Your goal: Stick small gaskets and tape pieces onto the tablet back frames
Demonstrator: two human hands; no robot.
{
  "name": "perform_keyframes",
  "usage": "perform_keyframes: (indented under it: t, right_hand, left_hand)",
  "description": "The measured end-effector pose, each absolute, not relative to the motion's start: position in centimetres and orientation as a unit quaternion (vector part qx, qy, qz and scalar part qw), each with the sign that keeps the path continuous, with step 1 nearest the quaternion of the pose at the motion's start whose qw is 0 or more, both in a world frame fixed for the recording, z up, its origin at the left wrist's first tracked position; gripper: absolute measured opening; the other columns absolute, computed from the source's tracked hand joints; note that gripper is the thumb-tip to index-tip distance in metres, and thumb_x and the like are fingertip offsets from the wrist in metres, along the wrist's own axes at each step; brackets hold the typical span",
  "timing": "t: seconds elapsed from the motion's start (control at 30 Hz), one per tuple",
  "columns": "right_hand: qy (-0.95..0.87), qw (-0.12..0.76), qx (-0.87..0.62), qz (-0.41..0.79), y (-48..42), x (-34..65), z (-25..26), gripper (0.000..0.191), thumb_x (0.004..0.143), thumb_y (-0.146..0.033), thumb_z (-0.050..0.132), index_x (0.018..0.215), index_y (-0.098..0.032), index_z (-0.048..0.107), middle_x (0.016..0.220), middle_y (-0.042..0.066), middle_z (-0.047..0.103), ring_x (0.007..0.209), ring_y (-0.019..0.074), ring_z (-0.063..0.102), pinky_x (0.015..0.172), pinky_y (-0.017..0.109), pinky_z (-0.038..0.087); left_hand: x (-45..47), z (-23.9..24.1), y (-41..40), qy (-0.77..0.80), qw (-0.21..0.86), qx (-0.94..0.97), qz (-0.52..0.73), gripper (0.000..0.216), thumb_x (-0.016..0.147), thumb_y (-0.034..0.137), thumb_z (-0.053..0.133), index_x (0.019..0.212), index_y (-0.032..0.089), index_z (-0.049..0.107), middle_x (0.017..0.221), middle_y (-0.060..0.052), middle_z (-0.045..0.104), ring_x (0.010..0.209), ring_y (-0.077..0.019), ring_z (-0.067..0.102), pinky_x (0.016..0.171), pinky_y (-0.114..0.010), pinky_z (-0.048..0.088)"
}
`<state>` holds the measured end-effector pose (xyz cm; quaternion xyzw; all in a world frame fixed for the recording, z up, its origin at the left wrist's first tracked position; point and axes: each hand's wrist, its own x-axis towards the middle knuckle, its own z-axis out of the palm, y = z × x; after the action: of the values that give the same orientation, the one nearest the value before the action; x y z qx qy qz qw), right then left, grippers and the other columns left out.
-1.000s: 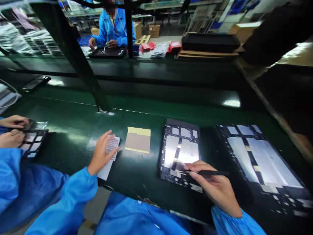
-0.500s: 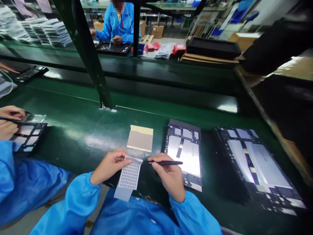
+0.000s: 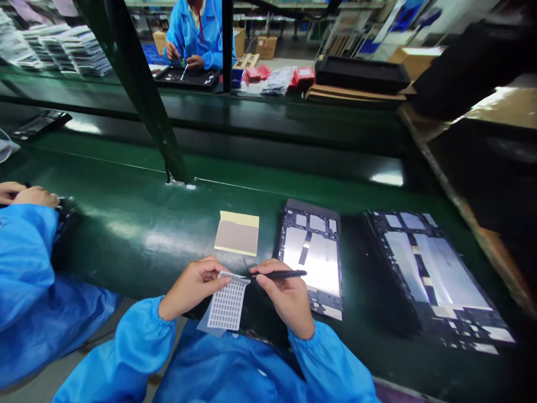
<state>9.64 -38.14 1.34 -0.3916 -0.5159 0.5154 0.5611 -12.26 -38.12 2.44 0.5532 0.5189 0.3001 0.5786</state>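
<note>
Between thumb and fingers, my left hand [image 3: 198, 284] pinches the top of a sheet of small grey stickers [image 3: 227, 305], which hangs down over the bench edge with a translucent backing behind it. My right hand [image 3: 289, 294] grips black tweezers [image 3: 279, 274], their tip touching the sheet's upper right corner. Just beyond my hands lies a yellow-edged tan sheet [image 3: 237, 234]. To the right of it, a tablet-like housing [image 3: 312, 246] with a silvery panel rests on the bench, partly behind my right hand.
Farther right lie more tablet-like housings [image 3: 440, 268]. A slanted green post [image 3: 142, 95] rises from the bench [image 3: 126, 207]. At the left, a co-worker's hands [image 3: 36, 196] work close by. Across the bench, another person [image 3: 195, 39] works over a black tray [image 3: 188, 78].
My hands stay at the sheet, which has turned slightly and covers more of its backing. The left co-worker's arm has moved over their housing. The whole view has shifted a little.
</note>
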Motion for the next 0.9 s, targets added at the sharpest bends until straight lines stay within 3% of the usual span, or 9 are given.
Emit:
perform_keyframes:
  t: [0.9]
  right_hand:
    - [-0.520, 0.556, -0.404, 0.508, -38.11, 9.73, 1.22, 0.006, 0.087, -0.030, 0.073, 0.087, -0.024, 0.073, 0.083, 0.005, 0.076, 0.079, 0.0197, 0.073, 0.073, 0.034, 0.062]
  left_hand:
    - [-11.32, 2.56, -38.09, 0.516, 0.604, 0.525, 0.306, 0.029, 0.079, 0.045, 0.077, 0.086, 0.018, 0.074, 0.084, -0.001, 0.062, 0.073, -0.0139, 0.065, 0.066, -0.027, 0.057]
